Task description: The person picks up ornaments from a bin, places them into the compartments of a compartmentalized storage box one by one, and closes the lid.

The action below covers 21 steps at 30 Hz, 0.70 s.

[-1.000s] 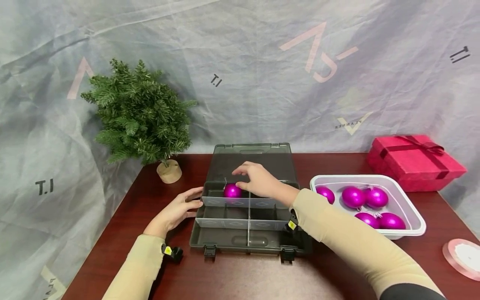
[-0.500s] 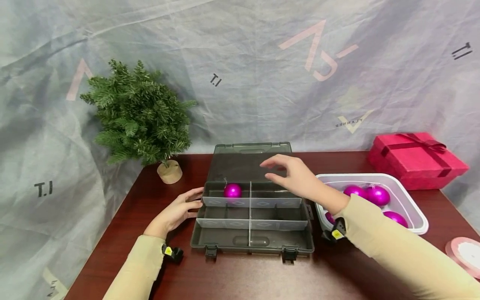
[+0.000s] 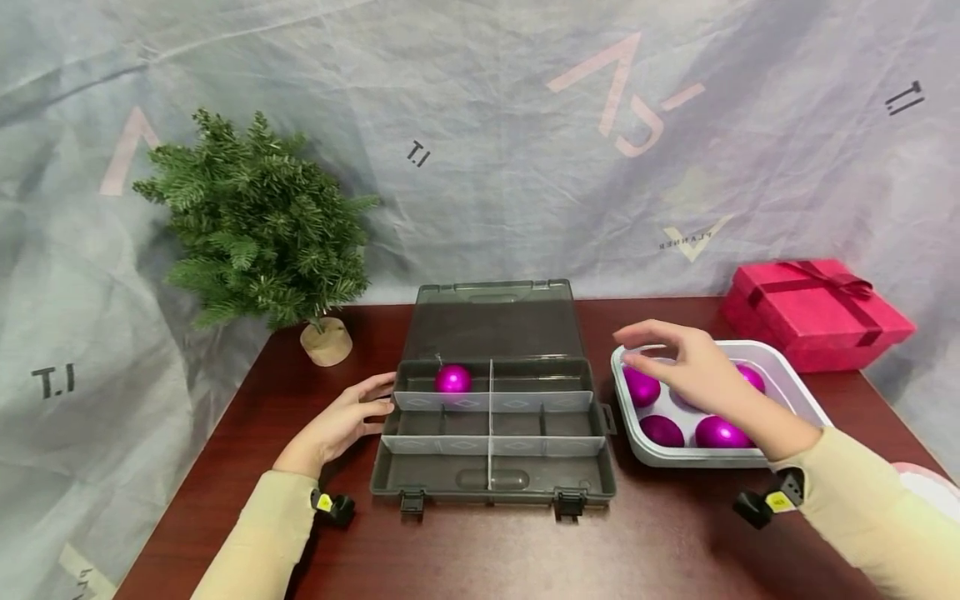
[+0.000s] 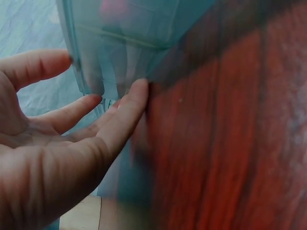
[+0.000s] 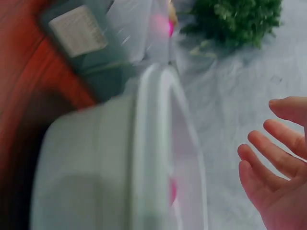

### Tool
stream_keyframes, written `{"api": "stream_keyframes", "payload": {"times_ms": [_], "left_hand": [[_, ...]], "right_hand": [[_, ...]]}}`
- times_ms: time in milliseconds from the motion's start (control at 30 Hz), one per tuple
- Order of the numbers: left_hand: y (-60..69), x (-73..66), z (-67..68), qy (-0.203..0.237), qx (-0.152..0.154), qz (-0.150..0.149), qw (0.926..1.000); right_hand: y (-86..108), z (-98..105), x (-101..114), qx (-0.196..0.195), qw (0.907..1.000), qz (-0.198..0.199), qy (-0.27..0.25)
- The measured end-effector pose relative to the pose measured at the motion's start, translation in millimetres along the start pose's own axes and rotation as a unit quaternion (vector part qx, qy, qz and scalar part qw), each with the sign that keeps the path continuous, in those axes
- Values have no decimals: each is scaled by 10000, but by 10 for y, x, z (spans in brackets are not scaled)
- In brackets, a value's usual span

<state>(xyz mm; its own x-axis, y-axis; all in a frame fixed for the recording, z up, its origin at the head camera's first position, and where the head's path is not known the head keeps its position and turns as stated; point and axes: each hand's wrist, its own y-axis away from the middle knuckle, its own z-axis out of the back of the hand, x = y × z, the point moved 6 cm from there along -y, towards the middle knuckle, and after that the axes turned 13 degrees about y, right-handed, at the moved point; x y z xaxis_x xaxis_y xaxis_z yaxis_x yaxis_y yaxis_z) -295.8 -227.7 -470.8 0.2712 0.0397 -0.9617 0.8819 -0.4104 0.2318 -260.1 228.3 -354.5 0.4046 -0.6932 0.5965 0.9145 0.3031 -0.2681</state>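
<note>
A dark see-through compartment box lies with its lid folded back on the table. One magenta ball ornament sits in its back left compartment. My left hand rests with its fingertips against the box's left side; the left wrist view shows the fingers loosely extended along the wall. Above the white tub hovers my right hand, its fingers relaxed and holding nothing. Several magenta ornaments lie in the tub, some partly hidden behind that hand. In the right wrist view the fingers are spread and bare.
A small artificial fir tree with a round wooden base stands at the back left. At the back right is a red gift box with a bow. A pink ribbon roll lies at the right edge, partly behind the sleeve.
My right hand has moved right, from beside the ornament in the compartment box to above the white tub. The left hand stays at the box's side. The head view has shifted slightly.
</note>
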Motion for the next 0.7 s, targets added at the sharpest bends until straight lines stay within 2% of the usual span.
{"api": "stream_keyframes", "payload": {"times_ms": [100,333,533,700], "left_hand": [[-1,2,-1,35,-59,48,10000],[-12,-4,-6,25,-98,49,9999],[14,-14,-17,-23,-99,39,9999],[-2,-9,-24,12,-80,56,10000]], "right_hand": [[82,17,-190,73,9996,-250,115],[116,-20,-480,363,9980,-256,446],[56,-131,-611,489,9945,174,914],[42,-204,-640,434,9887,569,1315]]}}
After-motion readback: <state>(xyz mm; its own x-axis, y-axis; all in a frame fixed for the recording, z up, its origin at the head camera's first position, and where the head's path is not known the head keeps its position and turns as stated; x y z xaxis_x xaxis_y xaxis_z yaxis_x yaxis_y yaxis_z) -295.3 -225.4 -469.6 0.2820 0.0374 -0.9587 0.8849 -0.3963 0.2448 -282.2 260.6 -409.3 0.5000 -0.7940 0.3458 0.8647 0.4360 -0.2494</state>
